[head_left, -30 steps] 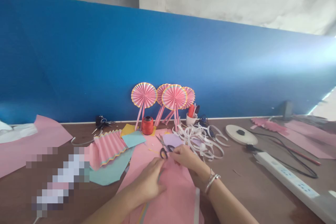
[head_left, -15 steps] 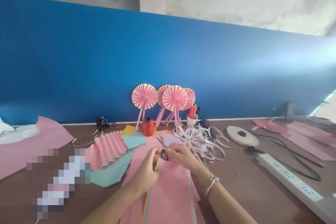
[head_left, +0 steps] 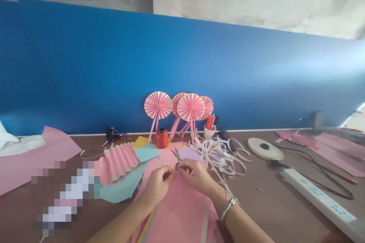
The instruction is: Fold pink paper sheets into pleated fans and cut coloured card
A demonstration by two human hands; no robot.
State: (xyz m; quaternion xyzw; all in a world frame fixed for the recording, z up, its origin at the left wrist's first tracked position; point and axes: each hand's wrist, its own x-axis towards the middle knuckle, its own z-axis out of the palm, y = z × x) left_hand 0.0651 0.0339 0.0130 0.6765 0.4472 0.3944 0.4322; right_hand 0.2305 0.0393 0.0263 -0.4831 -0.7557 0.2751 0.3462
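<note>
My left hand [head_left: 158, 184] is closed, its thumb and fingers pinching the far end of a pink paper sheet [head_left: 182, 212] with a yellow and blue striped edge. Fingertip to fingertip with it, my right hand [head_left: 195, 174] also pinches at that end; the exact grip is partly hidden. Small scissors [head_left: 176, 154] lie just beyond my fingers, blades pointing away, their dark handles partly covered by the right hand. A pleated pink paper [head_left: 121, 161] rests to the left over a light green sheet [head_left: 121, 190].
Several round pink paper fans [head_left: 158, 105] lean on the blue partition [head_left: 114, 64], behind a red thread spool [head_left: 162, 138]. Curled white strips [head_left: 225, 155] lie right of centre. Further right are a round cream device [head_left: 265, 149] and a white power strip [head_left: 316, 193]. Keys [head_left: 115, 134] sit back left.
My hands have come together at the paper's far end. The right fingers moved off the scissors' handles toward the left fingertips, and the lifted striped edge is now mostly hidden.
</note>
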